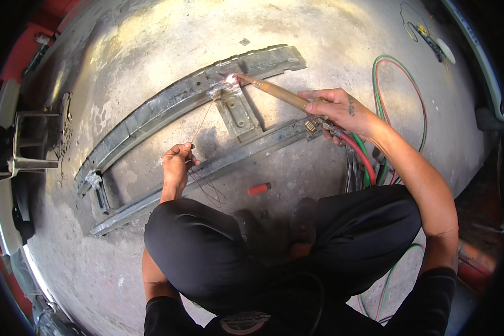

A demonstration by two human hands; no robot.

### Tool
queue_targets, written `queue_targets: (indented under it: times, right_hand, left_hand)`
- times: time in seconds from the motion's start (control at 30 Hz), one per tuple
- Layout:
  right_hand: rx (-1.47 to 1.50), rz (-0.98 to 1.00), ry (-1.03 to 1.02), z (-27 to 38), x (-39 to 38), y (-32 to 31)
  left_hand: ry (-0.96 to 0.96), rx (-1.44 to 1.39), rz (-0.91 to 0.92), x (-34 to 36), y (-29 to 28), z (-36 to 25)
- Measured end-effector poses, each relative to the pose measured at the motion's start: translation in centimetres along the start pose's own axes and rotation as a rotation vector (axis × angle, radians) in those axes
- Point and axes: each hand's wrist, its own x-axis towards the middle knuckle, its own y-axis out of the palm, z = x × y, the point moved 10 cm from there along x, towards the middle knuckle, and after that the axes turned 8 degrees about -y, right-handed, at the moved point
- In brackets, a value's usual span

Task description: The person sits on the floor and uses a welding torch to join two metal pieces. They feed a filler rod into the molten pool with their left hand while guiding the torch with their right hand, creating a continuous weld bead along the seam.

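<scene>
My right hand [341, 112] is wrapped round the brass handle end of a gas welding torch [280, 94], by its valve knobs. The torch points up and left, and a bright glow [231, 79] shows at its tip on a curved metal bumper beam [151, 109]. Between the fingers of my left hand [177, 163] is a thin copper-coloured filler rod [203, 120]. Its far end reaches toward the glow, and its slack loops below the hand. A flat bracket with slots [238, 113] joins the beam beneath the glow, resting over a straight metal bar [224, 159].
Red and green hoses [365, 162] run from the torch and loop on the concrete floor at right. A red lighter-like object [259, 189] lies before my feet. An angle grinder-like tool [431, 45] sits far right. A metal frame [28, 143] stands at left.
</scene>
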Motion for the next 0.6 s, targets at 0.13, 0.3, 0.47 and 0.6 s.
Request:
queue_targets:
  times: [0.13,0.3,0.47,0.6]
  right_hand:
    - [0.006,-0.003,0.002,0.08,-0.03,0.04]
    - [-0.015,-0.002,-0.010,0.20,0.00,0.03]
    - [-0.013,-0.015,-0.018,0.47,-0.12,0.05]
    - [-0.008,-0.010,-0.008,0.35,-0.13,0.09]
  left_hand:
    - [-0.002,-0.005,-0.001,0.08,-0.08,0.10]
    - [-0.007,-0.003,-0.003,-0.01,0.11,0.03]
    - [-0.009,0.001,-0.006,-0.03,0.04,0.08]
    - [-0.008,0.016,0.002,0.16,-0.01,0.22]
